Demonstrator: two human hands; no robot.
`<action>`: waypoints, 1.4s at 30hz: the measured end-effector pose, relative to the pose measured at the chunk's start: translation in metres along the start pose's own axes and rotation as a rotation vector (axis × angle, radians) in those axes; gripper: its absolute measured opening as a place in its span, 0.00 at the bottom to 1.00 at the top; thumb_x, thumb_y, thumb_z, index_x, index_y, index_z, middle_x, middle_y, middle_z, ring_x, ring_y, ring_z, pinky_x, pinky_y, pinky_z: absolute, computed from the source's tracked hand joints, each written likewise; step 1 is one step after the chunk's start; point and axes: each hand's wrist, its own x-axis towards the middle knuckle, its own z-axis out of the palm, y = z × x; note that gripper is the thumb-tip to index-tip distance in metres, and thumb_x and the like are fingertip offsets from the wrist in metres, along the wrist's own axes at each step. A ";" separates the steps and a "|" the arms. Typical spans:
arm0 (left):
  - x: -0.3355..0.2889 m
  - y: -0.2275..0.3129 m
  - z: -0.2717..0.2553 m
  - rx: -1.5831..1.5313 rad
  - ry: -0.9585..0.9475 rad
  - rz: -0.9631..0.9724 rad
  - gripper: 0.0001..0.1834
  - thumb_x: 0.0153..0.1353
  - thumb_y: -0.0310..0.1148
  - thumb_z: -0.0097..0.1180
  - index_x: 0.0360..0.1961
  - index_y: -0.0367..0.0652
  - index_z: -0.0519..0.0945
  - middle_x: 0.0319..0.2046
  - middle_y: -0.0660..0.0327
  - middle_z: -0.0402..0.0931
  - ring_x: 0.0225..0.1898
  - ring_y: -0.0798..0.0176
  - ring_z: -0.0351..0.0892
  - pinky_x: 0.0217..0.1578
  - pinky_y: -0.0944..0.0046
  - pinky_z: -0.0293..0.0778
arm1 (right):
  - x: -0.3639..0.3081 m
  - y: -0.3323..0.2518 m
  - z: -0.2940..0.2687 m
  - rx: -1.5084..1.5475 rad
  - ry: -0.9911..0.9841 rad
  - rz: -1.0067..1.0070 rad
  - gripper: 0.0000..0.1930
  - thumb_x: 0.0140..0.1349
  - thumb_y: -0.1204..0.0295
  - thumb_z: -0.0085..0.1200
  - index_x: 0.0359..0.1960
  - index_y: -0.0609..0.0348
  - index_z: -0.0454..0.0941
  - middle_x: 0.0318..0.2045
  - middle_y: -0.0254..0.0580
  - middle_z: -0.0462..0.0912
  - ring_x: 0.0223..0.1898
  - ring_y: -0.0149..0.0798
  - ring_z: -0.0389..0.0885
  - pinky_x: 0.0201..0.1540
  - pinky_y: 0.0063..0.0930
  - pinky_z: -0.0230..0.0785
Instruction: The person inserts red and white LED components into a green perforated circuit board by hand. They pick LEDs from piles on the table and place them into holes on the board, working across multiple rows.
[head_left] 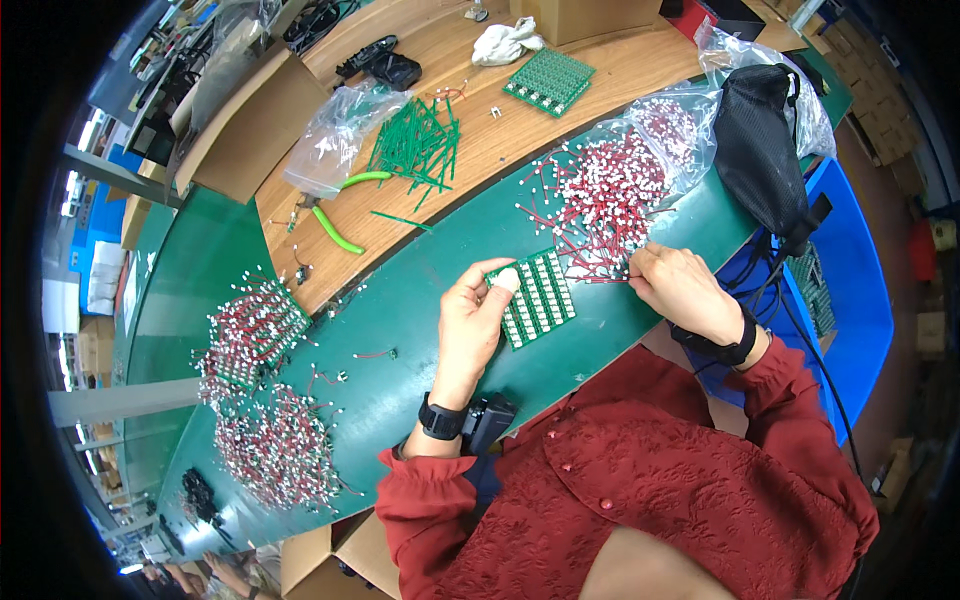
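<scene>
My left hand [474, 318] grips the left edge of a green circuit board panel [540, 302] set with rows of white connectors. A white cover sits on the thumb, which lies over the panel's upper left corner. To the right, my right hand [680, 288] has its fingers closed at the lower edge of a heap of red wire leads [612, 196] with white plug ends. Several leads lie by its fingertips; what they pinch, if anything, is too small to make out. Part of the heap spills from a clear plastic bag [690, 125].
Another lead heap [278, 450] and a wired-up board [255, 335] lie at left. Green strips [418, 145], green-handled pliers [338, 230] and another panel [550, 82] rest on the wooden shelf. A black pouch [762, 150] and a blue bin [860, 300] with boards are at right.
</scene>
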 end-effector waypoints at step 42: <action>-0.008 0.001 -0.017 -0.088 0.077 -0.037 0.15 0.64 0.21 0.51 0.52 0.34 0.76 0.37 0.63 0.81 0.36 0.75 0.77 0.38 0.75 0.71 | 0.016 -0.017 0.014 0.420 0.110 -0.016 0.07 0.49 0.80 0.52 0.30 0.66 0.80 0.28 0.52 0.82 0.28 0.51 0.82 0.33 0.40 0.74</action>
